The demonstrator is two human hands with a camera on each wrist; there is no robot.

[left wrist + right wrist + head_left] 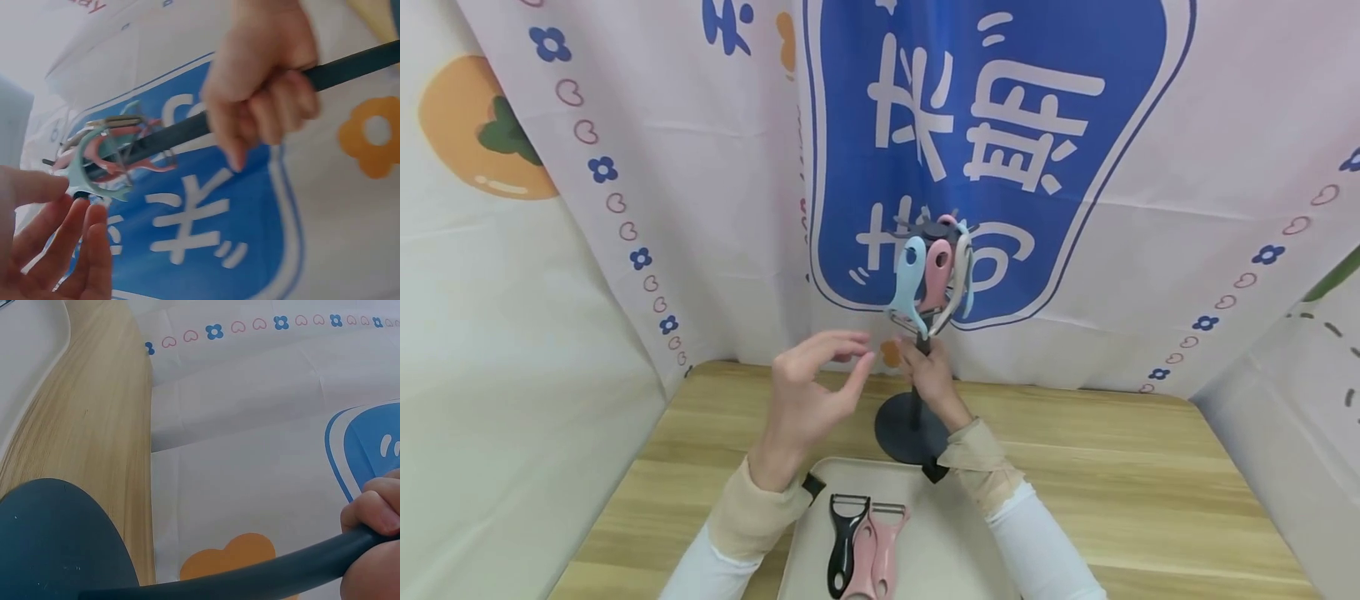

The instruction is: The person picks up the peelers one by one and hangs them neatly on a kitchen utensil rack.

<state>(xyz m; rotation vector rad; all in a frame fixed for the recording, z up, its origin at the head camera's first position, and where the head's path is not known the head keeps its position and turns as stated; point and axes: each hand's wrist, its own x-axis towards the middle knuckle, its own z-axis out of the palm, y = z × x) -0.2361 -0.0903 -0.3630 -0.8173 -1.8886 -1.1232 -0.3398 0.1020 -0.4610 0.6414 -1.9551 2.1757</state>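
A dark stand with a round base (pixel 898 429) and a slim pole (pixel 353 70) rises behind the tray. Around its hooked top hang several peelers, among them a light blue peeler (pixel 907 279), a pink peeler (pixel 937 271) and a pale grey peeler (pixel 959 273). My right hand (pixel 931 375) grips the pole below them; in the right wrist view its fingers (pixel 375 509) curl round it. My left hand (pixel 812 383) is raised left of the stand, thumb and fingers apart, holding nothing. The left wrist view shows it close to the hanging light blue peeler (pixel 78 169).
On the beige tray (pixel 955 533) in front lie a black peeler (pixel 844 542) and two pink peelers (pixel 887 546), side by side. A wooden table (pixel 1112 467) lies beneath, with a printed cloth (pixel 730 233) hanging behind it.
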